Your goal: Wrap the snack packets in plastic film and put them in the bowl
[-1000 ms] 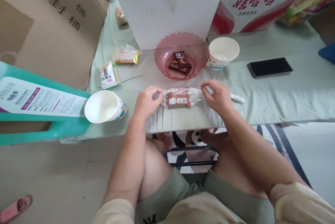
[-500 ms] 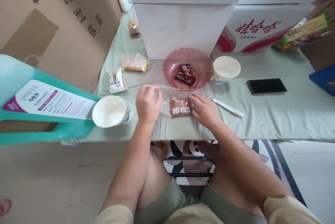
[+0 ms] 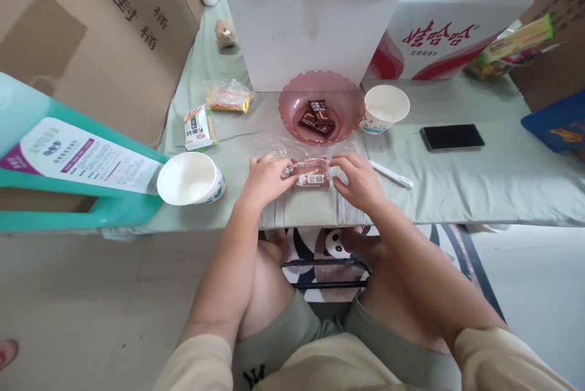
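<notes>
A flat reddish-brown packet [image 3: 312, 174] with a white barcode label lies on the cloth, with clear plastic film [image 3: 297, 148] over it and spread behind it. At its left end, my left hand [image 3: 267, 179] is closed, thumb and fingers pinching the film. My right hand [image 3: 359, 183] curls round the right end, its thumb and fingers bent about the film there. Just behind the packet stands a pink scalloped bowl [image 3: 292, 108] holding several brown-wrapped snacks [image 3: 319, 117]. A white cutter-like tool [image 3: 392, 174] lies to the right of my right hand.
Paper cups stand on the left [image 3: 187, 181] and right [image 3: 386, 105]. A phone [image 3: 452, 137] lies further right. Snack packs [image 3: 200, 127] and a big green jug [image 3: 123, 208] are at left. White boxes [image 3: 311, 38] and a cardboard box [image 3: 105, 56] rise behind.
My left hand has come down and right, from raised above the cloth to the packet's left end. Film is now drawn round the packet. The whole view has shifted slightly.
</notes>
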